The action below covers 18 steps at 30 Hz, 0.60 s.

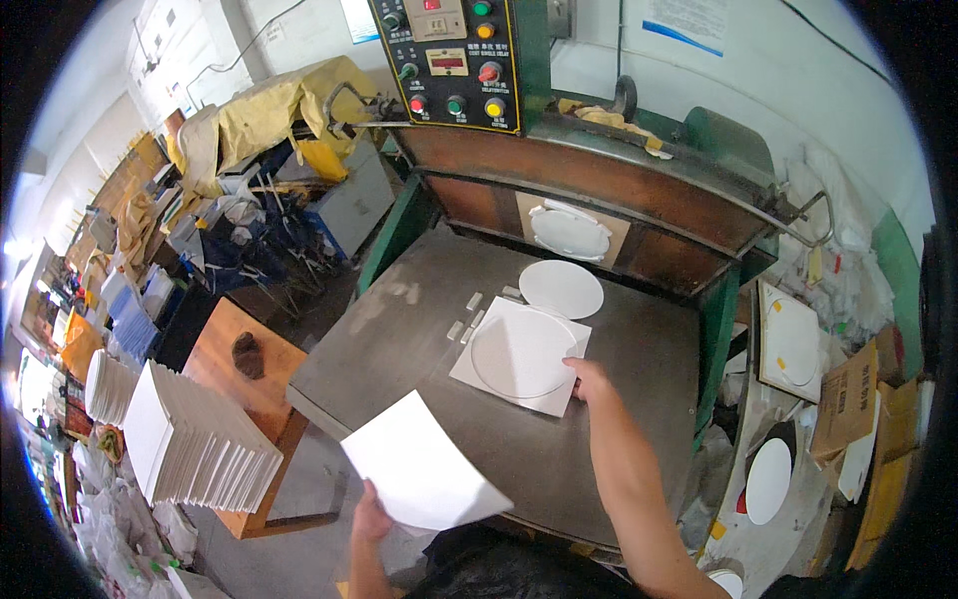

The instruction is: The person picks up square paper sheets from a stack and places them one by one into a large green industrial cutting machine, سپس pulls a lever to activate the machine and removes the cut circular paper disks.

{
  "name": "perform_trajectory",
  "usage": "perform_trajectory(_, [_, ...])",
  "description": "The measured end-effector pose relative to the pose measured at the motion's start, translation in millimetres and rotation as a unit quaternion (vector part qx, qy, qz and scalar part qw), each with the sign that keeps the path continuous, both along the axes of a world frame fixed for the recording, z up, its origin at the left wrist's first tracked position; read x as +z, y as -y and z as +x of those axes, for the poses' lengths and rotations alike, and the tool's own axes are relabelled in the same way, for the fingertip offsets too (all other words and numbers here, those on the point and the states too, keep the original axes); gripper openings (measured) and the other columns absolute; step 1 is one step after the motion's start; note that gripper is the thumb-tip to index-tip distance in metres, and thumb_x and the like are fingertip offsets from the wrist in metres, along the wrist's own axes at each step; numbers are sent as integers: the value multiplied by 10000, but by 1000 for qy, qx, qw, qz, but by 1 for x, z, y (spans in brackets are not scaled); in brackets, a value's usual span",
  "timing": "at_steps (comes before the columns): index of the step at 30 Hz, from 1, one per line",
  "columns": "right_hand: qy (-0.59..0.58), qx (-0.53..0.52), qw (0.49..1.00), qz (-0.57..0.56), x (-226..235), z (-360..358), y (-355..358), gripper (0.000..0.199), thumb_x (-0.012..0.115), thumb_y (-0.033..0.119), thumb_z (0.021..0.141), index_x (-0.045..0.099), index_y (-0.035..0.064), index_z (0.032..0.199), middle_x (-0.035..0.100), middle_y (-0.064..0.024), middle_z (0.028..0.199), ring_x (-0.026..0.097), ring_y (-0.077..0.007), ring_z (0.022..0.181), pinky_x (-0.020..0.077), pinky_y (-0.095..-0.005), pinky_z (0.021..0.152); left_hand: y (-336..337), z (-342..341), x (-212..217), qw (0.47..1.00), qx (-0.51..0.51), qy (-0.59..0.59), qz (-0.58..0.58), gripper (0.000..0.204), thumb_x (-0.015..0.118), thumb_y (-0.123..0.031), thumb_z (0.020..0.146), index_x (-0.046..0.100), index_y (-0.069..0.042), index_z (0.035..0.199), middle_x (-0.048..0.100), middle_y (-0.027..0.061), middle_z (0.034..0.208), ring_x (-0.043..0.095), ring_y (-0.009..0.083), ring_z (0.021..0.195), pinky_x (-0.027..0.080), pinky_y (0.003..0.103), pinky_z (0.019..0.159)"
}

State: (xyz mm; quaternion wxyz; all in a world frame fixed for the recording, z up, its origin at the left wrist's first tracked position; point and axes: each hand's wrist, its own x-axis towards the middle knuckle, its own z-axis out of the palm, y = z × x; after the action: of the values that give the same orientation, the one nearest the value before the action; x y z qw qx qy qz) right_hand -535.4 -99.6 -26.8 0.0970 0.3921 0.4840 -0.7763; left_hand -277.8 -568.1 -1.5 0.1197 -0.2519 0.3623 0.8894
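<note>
My left hand (370,516) grips a blank square white sheet (424,464) by its lower left edge, holding it in front of the press bed. On the grey metal bed (389,329) lies a second square white board (552,401) with a round outline cut in it, a white disc (514,349) inside that outline. My right hand (589,381) is closed at the board's right edge, its fingertips partly hidden. Just behind the board, a separate white disc (561,289) rests flat on the bed. Small metal blocks (464,321) lie left of the board.
A press head (589,190) carries a round white form (569,232) over the back of the bed. Above it hangs a control panel (449,65) with buttons. Stacked white sheets (195,444) stand on a wooden table (244,344) at left. Cardboard boxes (848,404) stand at right.
</note>
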Motion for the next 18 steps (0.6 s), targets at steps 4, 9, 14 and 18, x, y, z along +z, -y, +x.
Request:
perform_trajectory(4, [-34, 40, 995, 84, -9, 5, -13, 442, 741, 113, 748, 576, -3, 1141, 651, -188, 1076, 652, -350, 969, 552, -486, 814, -45, -25, -19, 997, 61, -42, -5, 634, 446, -435, 995, 328, 18, 1423, 430, 149, 1438, 410, 320, 1317, 330, 479, 1105])
perform_trajectory(9, [50, 114, 830, 544, 3, -2, 13, 586, 775, 191, 638, 577, -28, 1143, 634, -248, 1118, 630, -394, 1022, 501, -432, 902, -35, -21, -30, 999, 47, -23, 6, 631, 457, -429, 994, 342, 34, 1406, 453, 163, 1410, 441, 324, 1290, 354, 459, 1091])
perform_trajectory(14, [-1, 10, 926, 378, 29, -6, 27, 470, 756, 167, 665, 607, -71, 1042, 655, -229, 1015, 656, -363, 875, 540, -426, 761, 15, -16, -22, 993, 4, 22, -119, 564, 480, -426, 988, 460, 44, 1299, 551, 154, 1256, 547, 266, 1136, 422, 400, 1004])
perform_trajectory(18, [-4, -57, 984, 169, 13, 0, 16, 394, 737, 98, 717, 612, -59, 1056, 658, -211, 1018, 657, -349, 883, 546, -460, 771, 58, -31, -2, 940, -57, 39, -333, 398, 532, -329, 970, 604, 44, 1089, 636, 99, 1018, 582, 203, 936, 469, 349, 815])
